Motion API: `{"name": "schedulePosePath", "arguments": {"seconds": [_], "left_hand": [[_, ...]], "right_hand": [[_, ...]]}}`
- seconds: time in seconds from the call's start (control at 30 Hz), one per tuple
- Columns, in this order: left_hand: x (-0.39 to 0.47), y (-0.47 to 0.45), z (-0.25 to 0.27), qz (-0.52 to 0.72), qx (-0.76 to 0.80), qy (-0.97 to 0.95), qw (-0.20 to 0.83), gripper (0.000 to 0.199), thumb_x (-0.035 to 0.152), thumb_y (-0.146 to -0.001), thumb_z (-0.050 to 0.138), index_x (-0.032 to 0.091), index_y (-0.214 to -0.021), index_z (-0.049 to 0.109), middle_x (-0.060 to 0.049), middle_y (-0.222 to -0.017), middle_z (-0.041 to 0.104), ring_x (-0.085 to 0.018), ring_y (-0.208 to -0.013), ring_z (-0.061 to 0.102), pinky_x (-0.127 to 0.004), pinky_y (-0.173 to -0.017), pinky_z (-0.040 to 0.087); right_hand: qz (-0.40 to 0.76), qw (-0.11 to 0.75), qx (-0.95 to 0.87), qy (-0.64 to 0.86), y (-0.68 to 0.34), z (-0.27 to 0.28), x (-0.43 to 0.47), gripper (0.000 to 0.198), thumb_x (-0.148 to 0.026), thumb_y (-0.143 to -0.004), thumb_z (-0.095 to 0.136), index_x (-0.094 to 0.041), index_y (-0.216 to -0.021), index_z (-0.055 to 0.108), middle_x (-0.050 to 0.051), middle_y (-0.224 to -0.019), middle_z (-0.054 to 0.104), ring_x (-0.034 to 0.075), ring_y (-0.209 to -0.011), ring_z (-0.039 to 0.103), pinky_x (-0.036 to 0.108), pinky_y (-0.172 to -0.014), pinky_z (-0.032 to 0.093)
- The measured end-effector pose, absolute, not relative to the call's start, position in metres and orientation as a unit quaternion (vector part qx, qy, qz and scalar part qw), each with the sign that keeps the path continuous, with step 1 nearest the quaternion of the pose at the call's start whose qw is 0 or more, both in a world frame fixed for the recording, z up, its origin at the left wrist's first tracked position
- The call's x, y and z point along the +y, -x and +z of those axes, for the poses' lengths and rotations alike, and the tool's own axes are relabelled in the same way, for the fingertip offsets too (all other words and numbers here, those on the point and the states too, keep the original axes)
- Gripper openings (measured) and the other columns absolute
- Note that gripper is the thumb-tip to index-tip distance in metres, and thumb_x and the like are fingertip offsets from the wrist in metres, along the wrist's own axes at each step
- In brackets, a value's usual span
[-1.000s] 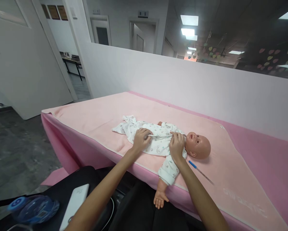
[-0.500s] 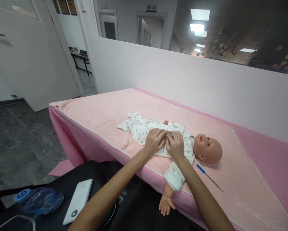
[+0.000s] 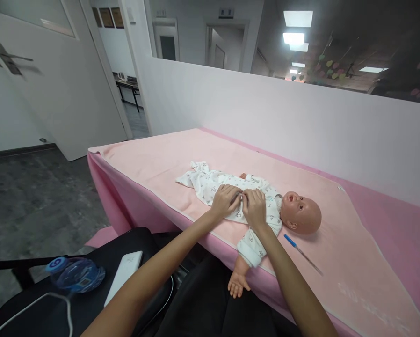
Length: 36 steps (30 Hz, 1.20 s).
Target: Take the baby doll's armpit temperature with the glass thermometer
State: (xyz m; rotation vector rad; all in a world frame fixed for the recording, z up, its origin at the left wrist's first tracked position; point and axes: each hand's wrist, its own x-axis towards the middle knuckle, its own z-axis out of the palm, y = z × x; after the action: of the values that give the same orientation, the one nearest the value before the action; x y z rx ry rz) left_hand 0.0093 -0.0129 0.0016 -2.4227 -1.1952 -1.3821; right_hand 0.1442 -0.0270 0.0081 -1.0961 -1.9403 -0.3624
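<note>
A baby doll [image 3: 301, 213] lies on its back, its head to the right, in a white printed baby romper [image 3: 210, 185]. My left hand [image 3: 225, 201] is closed on the front of the romper at the belly. Beside it my right hand [image 3: 255, 208] pinches the same cloth, and the fingertips of both hands nearly meet. Whatever small part of the cloth lies between the fingertips is mostly hidden. One doll arm [image 3: 241, 271] hangs over the table's near edge, under my right forearm.
A blue-ended thin stick, like a thermometer [image 3: 303, 253], lies near the doll's head on the pink table cover [image 3: 143, 164]. On a black chair [image 3: 24, 309] at lower left are a water bottle [image 3: 76, 275], a white power bank [image 3: 124, 274] and a white cable [image 3: 68, 311]. A white wall stands behind.
The view has shifted slightly, so the whole scene sits differently in the picture. Both hands stay at the romper's front, their fingers moving only a little.
</note>
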Motion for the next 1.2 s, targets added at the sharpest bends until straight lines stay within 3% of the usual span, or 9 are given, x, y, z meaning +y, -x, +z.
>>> {"name": "schedulePosePath", "arguments": {"seconds": [0.27, 0.73, 1.2], "left_hand": [[-0.0125, -0.0083, -0.0009, -0.457, -0.390, 0.797, 0.062, 0.010, 0.022, -0.083, 0.044, 0.020, -0.083, 0.054, -0.002, -0.078, 0.062, -0.016, -0.077, 0.054, -0.032, -0.074, 0.038], [-0.0127, -0.0113, -0.0019, -0.482, -0.399, 0.775, 0.091, 0.001, 0.021, -0.078, 0.049, 0.020, -0.078, 0.049, -0.001, -0.073, 0.059, -0.016, -0.071, 0.052, -0.032, -0.072, 0.038], [-0.0151, -0.0113, -0.0023, -0.519, -0.380, 0.764, 0.055, 0.014, 0.014, -0.070, 0.050, 0.021, -0.082, 0.047, -0.001, -0.074, 0.057, -0.016, -0.072, 0.052, -0.034, -0.074, 0.038]], "right_hand": [[-0.164, 0.429, -0.768, 0.448, -0.1433, 0.0025, -0.0218, 0.018, -0.016, -0.089, 0.038, -0.018, -0.084, 0.055, 0.002, -0.075, 0.062, 0.016, -0.077, 0.054, 0.035, -0.091, 0.032], [-0.176, 0.406, -0.767, 0.464, -0.1436, 0.0027, -0.0224, 0.018, -0.014, -0.087, 0.038, -0.017, -0.082, 0.055, 0.003, -0.071, 0.057, 0.017, -0.073, 0.049, 0.030, -0.073, 0.037], [-0.187, 0.387, -0.762, 0.484, -0.1434, 0.0030, -0.0231, 0.020, -0.015, -0.089, 0.036, -0.018, -0.080, 0.054, 0.003, -0.069, 0.055, 0.017, -0.071, 0.049, 0.029, -0.069, 0.035]]}}
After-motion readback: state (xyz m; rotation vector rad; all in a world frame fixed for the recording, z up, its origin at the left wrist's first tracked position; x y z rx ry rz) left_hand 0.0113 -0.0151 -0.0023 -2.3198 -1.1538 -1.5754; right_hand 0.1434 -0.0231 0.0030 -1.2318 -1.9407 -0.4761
